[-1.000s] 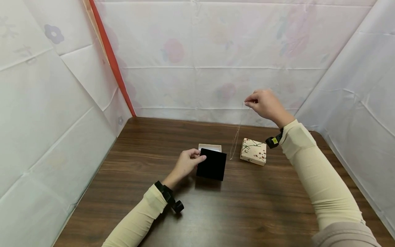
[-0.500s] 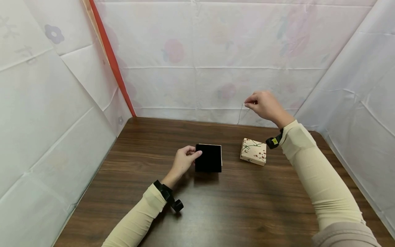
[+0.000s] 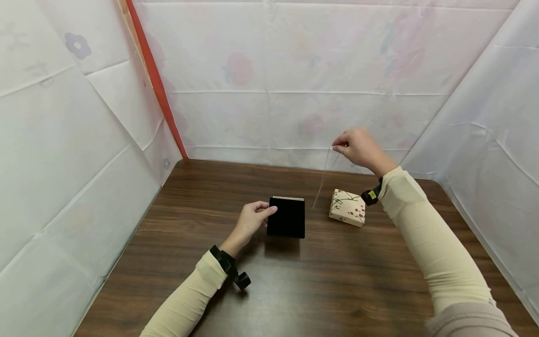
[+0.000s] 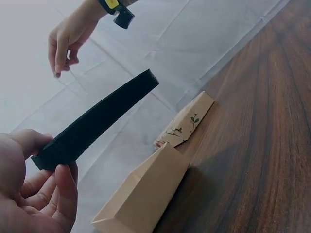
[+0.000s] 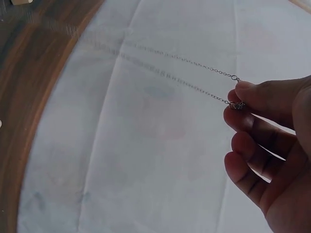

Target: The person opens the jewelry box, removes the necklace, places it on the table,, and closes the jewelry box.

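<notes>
My left hand (image 3: 248,222) pinches a square black foam pad (image 3: 288,219) at its left edge, thumb on top. The left wrist view shows the pad edge-on, raised above an open beige box base (image 4: 146,194). From the head view, the pad hides nearly all of that base. Higher up and to the right, my right hand (image 3: 358,147) pinches a thin silver chain necklace (image 5: 209,94) near its clasp between thumb and index finger. The chain dangles in two strands, and its lower part is blurred or too fine to make out.
A beige box lid (image 3: 348,206) with a red-and-green floral print lies on the brown wooden table (image 3: 328,281), below the right hand. White printed cloth walls (image 3: 236,117) enclose the table at the back and sides. An orange strip (image 3: 156,79) runs down the back left corner.
The left hand has shifted the foam pad slightly up and left, squarer over the box base, covering more of it. The right hand has lowered slightly, and the necklace has swung.
</notes>
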Available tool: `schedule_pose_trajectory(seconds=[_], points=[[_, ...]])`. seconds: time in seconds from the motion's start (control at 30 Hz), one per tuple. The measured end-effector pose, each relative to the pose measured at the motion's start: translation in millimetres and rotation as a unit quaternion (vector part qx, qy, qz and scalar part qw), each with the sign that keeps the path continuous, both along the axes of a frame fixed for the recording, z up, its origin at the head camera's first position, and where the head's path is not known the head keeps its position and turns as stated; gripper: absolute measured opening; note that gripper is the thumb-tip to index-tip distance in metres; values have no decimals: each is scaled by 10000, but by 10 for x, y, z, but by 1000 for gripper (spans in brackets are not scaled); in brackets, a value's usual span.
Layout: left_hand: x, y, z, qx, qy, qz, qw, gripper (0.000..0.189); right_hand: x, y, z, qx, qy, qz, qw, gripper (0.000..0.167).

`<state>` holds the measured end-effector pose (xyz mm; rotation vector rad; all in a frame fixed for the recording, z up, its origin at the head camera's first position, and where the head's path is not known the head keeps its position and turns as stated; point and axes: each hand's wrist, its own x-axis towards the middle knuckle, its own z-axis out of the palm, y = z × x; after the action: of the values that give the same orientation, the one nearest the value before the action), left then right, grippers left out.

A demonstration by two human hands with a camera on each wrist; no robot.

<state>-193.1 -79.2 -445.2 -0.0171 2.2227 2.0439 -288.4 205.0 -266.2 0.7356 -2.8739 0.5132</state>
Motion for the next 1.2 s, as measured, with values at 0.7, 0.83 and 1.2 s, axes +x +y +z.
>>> schedule_pose_trajectory(seconds=[0.7, 0.83, 1.2], points=[[-5, 32, -2, 147, -131, -9, 9998, 25, 321, 68, -1013, 606, -349, 713, 9950, 14], [2, 18, -7, 158, -161, -29, 9997, 26, 483, 36, -1109, 609, -328, 817, 9943, 12], [-3, -11, -16, 223, -235, -38, 9995, 25, 885, -110, -1394, 752, 106, 1337, 9881, 5]])
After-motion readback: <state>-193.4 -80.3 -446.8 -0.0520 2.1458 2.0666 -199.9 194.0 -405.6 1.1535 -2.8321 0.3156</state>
